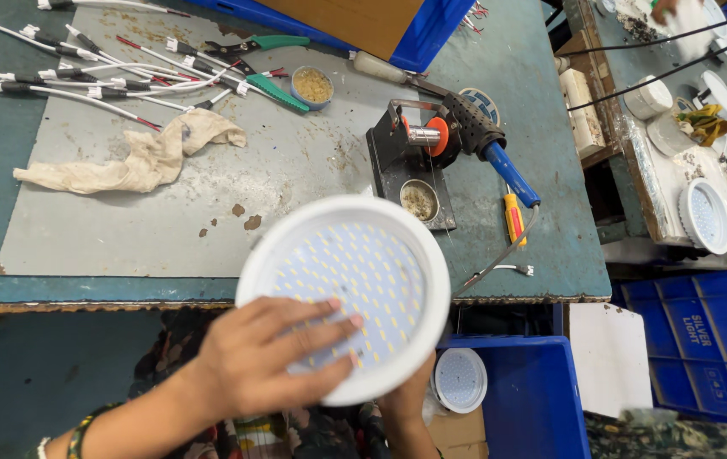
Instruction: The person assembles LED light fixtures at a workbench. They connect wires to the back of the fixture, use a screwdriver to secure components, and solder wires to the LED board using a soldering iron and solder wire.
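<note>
I hold a round white lamp panel (363,272) with many small yellow diodes on its face, tilted toward me at the table's front edge. My left hand (265,357) lies flat across the panel's lower left face, fingers spread. My right hand (406,399) supports the panel from underneath at its lower right rim, mostly hidden by it.
A soldering iron with a blue handle (499,161) rests on its black stand (410,166). A crumpled rag (142,157), white wire leads (100,72), green-handled cutters (261,64) and an orange screwdriver (514,219) lie on the table. A blue crate (533,399) holds another lamp (459,380); more lamps (703,217) sit at right.
</note>
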